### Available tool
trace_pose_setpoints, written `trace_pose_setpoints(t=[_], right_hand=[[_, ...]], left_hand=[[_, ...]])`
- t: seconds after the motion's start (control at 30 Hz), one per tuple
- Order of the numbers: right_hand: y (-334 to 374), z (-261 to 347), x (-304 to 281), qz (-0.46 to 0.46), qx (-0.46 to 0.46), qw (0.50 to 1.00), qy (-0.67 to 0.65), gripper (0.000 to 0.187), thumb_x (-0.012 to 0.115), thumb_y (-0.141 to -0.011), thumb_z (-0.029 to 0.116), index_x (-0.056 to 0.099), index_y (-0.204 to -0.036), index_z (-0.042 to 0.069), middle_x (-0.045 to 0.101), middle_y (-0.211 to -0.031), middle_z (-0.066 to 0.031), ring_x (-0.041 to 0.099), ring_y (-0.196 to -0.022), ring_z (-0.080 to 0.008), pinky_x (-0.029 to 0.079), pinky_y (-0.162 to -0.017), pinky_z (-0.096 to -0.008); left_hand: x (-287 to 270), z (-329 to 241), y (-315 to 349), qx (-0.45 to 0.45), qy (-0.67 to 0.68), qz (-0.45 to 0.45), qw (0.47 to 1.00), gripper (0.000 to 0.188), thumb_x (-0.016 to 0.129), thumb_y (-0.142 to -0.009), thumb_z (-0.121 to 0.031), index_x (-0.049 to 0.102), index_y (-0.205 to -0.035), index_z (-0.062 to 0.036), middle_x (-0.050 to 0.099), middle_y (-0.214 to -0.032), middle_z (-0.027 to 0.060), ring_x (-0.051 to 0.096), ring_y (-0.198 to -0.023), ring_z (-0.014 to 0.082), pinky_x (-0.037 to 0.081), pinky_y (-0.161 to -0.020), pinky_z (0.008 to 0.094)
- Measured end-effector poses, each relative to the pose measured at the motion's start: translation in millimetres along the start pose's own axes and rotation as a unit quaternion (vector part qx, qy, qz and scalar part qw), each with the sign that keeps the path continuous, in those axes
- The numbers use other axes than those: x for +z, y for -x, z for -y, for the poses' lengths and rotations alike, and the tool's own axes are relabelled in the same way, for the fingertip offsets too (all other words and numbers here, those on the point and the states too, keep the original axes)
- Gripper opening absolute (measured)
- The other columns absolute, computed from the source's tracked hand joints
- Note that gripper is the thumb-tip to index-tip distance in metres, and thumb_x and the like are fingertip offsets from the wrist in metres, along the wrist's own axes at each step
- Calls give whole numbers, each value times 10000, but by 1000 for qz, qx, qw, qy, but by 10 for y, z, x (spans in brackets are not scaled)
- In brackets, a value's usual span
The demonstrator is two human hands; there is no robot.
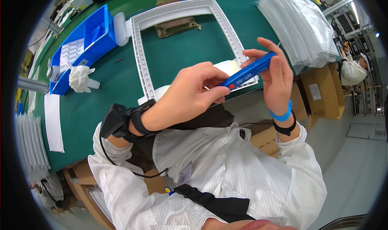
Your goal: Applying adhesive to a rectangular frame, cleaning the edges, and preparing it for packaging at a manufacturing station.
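Note:
A slim blue tool (248,73) with rounded edges and a red dot near its left end is held slantwise over the front right of a white plastic frame (139,52). I cannot make out its exact kind. My left hand (198,84) pinches the lower left end, fingers curled and thumb along it. At the upper right end, my right hand (279,74) grips it between thumb and fingers, with one finger stretched upward. The frame lies on the green table (182,48), around a brownish metal fixture (176,27). Some white and yellowish material shows under the frame's near side.
A blue bin (95,48) with white parts stands left, a crumpled white wad (81,78) beside it. Plastic-wrapped sheets (297,27) are stacked at the right. A white strip (53,122) lies far left. Cardboard boxes (319,92) sit beyond the table edge. Another person (353,72) is far right.

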State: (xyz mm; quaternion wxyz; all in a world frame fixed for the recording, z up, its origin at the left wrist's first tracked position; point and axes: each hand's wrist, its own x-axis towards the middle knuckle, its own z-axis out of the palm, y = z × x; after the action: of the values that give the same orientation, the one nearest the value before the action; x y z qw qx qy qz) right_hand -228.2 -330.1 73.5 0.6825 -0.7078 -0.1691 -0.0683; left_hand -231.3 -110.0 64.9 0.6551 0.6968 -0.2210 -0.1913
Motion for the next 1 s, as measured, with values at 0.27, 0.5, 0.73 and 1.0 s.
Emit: trace_pose_setpoints(t=[0.27,0.5,0.73,1.0], right_hand=[[100,-515,-554,-59,-13,996,69,422,392,-1040,336,573,-1226,4,681,-1043,-111,637,-760,-141,514,-710,-288],[-213,-1144,-1311,-83,83,839,532,260,646,-886,270,655,-1063,81,638,-754,-85,599,-648,-231,474,-606,-338],[-139,-470,-808,35,143,952,269,274,597,-903,140,627,-1156,42,679,-883,-69,637,-775,-140,482,-643,-262],[177,-123,-50,173,243,937,-181,430,660,-867,188,516,-1215,-20,658,-1036,-133,681,-897,-205,553,-749,-310]], left_hand=[[-108,-81,-21,-39,-26,22,999,208,626,-908,-39,619,-1084,72,622,-914,48,644,-775,101,538,-709,237],[-329,-274,11,-54,-7,8,998,237,608,-932,-82,617,-1115,68,629,-883,38,625,-774,85,522,-724,237],[-231,-253,90,-72,19,12,997,236,609,-930,-71,615,-1121,67,624,-918,53,619,-779,90,521,-733,241],[-41,-188,129,-22,-60,16,998,254,656,-889,-22,618,-1128,57,595,-975,49,626,-832,101,526,-759,239]])
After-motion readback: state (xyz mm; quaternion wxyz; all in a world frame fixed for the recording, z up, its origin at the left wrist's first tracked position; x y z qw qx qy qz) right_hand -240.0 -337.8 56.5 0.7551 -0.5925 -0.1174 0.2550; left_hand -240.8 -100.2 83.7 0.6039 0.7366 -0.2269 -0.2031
